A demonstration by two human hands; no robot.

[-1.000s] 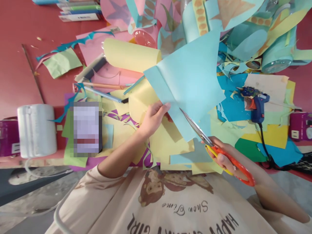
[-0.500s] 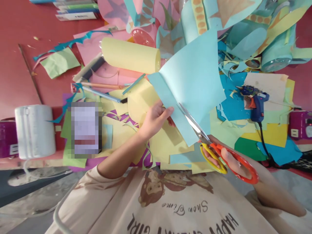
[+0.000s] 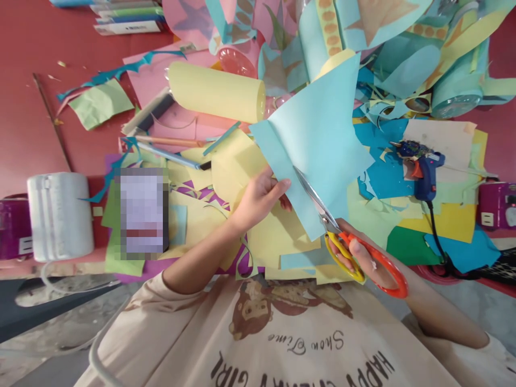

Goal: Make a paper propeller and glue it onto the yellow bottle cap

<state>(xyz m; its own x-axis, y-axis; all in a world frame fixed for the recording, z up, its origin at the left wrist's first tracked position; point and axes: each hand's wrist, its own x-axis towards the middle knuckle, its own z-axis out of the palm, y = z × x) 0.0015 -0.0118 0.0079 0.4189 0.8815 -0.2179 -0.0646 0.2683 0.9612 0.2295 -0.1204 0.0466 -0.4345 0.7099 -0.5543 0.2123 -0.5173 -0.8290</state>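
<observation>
Pinched between thumb and fingers of my left hand [image 3: 264, 196] is the left edge of a light blue paper sheet [image 3: 322, 129], creased along that side. My right hand [image 3: 363, 258] has its fingers through the red and yellow handles of a pair of scissors [image 3: 326, 217]. The scissor blades lie along the paper, pointing up and left, nearly closed, with the tip close to the crease. Beneath the hands are pale yellow paper pieces [image 3: 262, 247]. A yellow paper-wrapped cylinder [image 3: 215, 91] lies behind my left hand.
At the right a blue glue gun [image 3: 426, 174] rests on papers, its cable running toward the front edge. A phone [image 3: 143, 212] and a white case [image 3: 60, 215] are at the left. Paper-covered bottles [image 3: 457, 91] and cut-outs crowd the back.
The scissors and my right hand have moved slightly left, and the handles are closer together. The paper has tilted and shifted a little, showing a yellow rounded piece behind it.
</observation>
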